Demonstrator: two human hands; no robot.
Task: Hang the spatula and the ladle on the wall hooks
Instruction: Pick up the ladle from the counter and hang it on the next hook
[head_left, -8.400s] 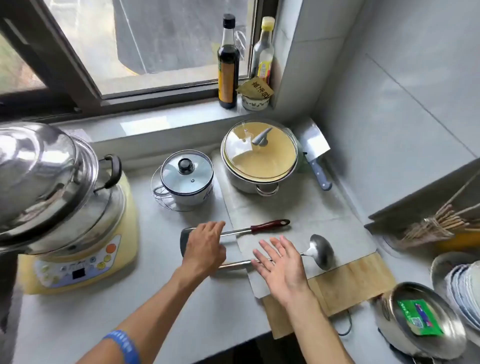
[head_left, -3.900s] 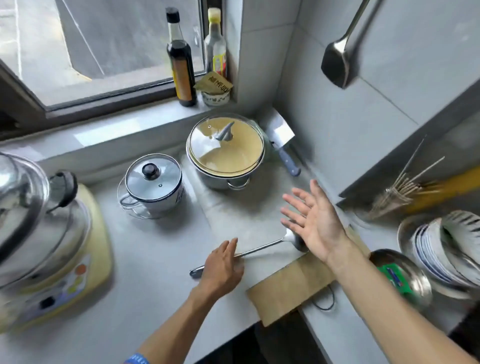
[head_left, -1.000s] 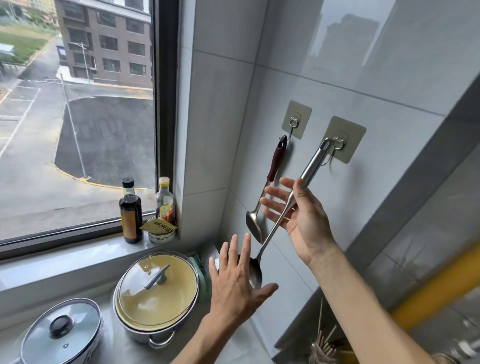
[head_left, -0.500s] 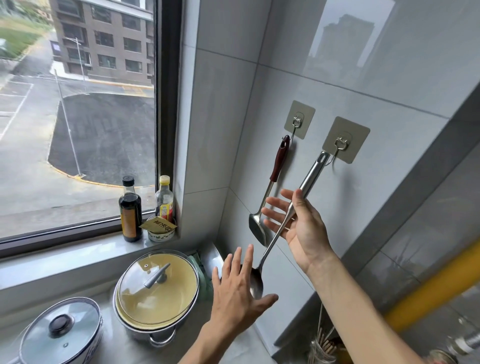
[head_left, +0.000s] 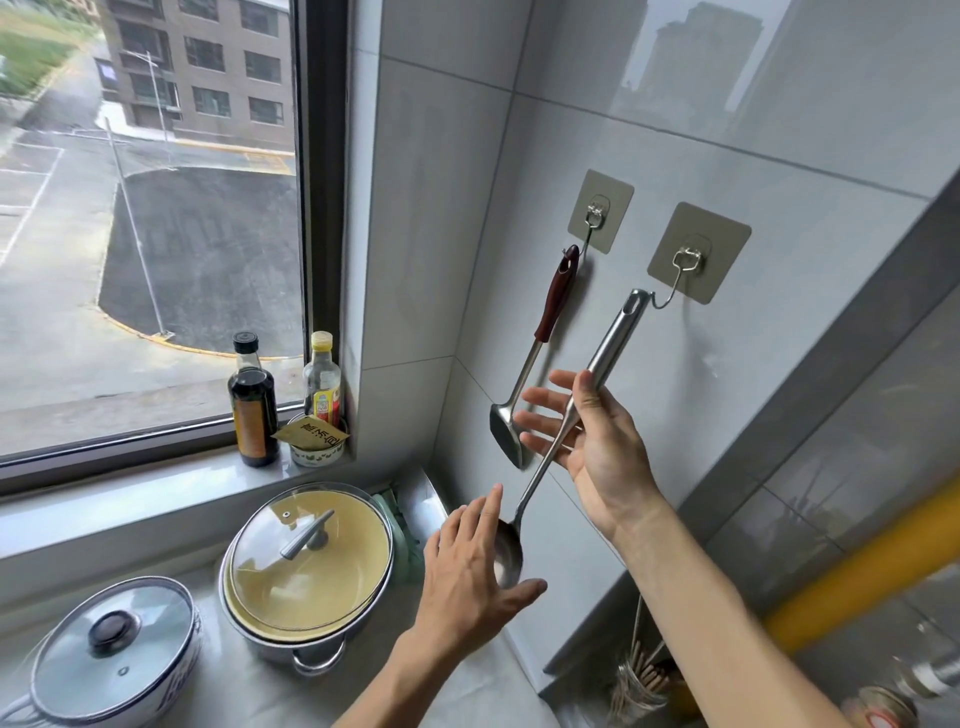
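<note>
The spatula (head_left: 556, 296), steel with a dark red handle, hangs by its handle hole from the left wall hook (head_left: 600, 210), blade down against the tile. The steel ladle (head_left: 613, 343) hangs slanted from the right wall hook (head_left: 696, 249), whose wire tip passes through the handle's end. My right hand (head_left: 597, 447) is around the ladle's shaft with fingers spread, the thumb resting against the handle. My left hand (head_left: 467, 571) is open beside the ladle's bowl, palm toward it, and hides part of it.
Below stand a steel pot with a glass lid (head_left: 311, 561) and a smaller lidded pot (head_left: 114, 634). Two bottles (head_left: 252, 400) and a small cup sit on the window sill. A cleaver (head_left: 426, 499) leans in the corner. A jar of chopsticks (head_left: 639, 680) is at the lower right.
The ladle's handle end has slid down and now hangs lower on the right hook. My right hand's fingers have opened wider. The left hand has stayed by the ladle's bowl.
</note>
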